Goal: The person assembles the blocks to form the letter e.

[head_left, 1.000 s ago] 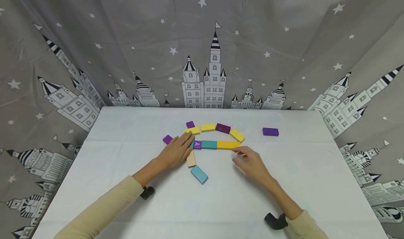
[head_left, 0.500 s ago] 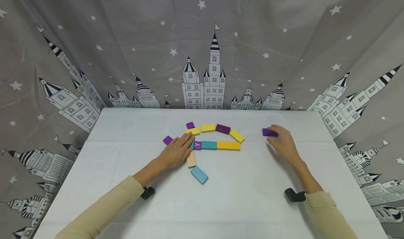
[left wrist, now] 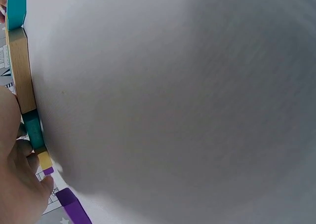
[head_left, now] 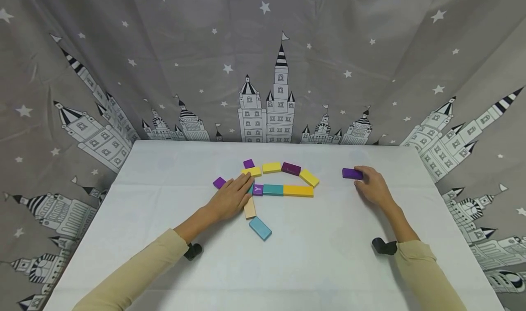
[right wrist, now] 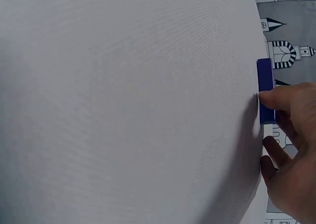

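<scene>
My right hand pinches the right end of a purple block lying apart at the back right. In the right wrist view the thumb presses the near side of this purple block, with fingertips partly hidden behind it. My left hand rests with fingers extended over the left end of a row of blocks. It partly covers a teal block and touches near a yellow block and a tan block. In the left wrist view, the left hand lies along the teal block.
The row continues through a purple block marked Y, a teal block and an orange-yellow block. Yellow and dark purple blocks arch behind it. A light blue block lies in front. A printed grey curtain hangs behind the table.
My right hand has left the orange-yellow block's right end, moved right and back, and taken hold of the purple block. My left hand stays in place.
</scene>
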The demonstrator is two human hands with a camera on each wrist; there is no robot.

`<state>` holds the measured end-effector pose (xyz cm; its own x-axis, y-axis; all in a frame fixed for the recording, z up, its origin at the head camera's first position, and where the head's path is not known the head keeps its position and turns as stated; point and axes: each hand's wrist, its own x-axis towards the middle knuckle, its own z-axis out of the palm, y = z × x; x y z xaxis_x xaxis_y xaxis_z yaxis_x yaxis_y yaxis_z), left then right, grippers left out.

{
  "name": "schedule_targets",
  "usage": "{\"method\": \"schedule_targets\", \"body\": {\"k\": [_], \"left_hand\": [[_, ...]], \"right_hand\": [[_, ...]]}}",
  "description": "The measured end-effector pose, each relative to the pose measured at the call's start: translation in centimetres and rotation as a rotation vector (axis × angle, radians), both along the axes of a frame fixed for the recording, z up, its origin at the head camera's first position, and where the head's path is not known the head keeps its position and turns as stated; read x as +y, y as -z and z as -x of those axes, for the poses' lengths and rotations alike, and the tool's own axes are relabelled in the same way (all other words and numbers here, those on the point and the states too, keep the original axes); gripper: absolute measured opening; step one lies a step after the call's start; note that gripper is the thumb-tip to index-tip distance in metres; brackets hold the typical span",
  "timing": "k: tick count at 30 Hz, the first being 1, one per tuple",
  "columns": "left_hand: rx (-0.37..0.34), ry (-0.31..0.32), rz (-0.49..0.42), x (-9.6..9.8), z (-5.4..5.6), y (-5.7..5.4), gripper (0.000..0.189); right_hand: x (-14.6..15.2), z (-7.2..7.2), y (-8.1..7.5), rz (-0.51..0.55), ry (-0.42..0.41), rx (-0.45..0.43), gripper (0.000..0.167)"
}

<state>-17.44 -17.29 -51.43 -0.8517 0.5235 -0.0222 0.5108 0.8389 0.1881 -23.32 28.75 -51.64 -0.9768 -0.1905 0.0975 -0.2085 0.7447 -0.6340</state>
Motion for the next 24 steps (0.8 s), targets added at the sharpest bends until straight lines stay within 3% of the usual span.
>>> {"method": "schedule_targets", "body": {"k": [15, 24], "left_hand": [[0.011, 0.014, 0.002, -0.1, -0.1, -0.1, 0.057], [0.008, 0.011, 0.004, -0.1, -0.1, -0.2, 0.057]], "right_hand": [[-0.7, -1.3, -0.5, 0.024, 0.018, -0.025, 0.041], [-3.8, -3.4, -1.7, 0.083, -0.078, 0.004, 0.041]]}}
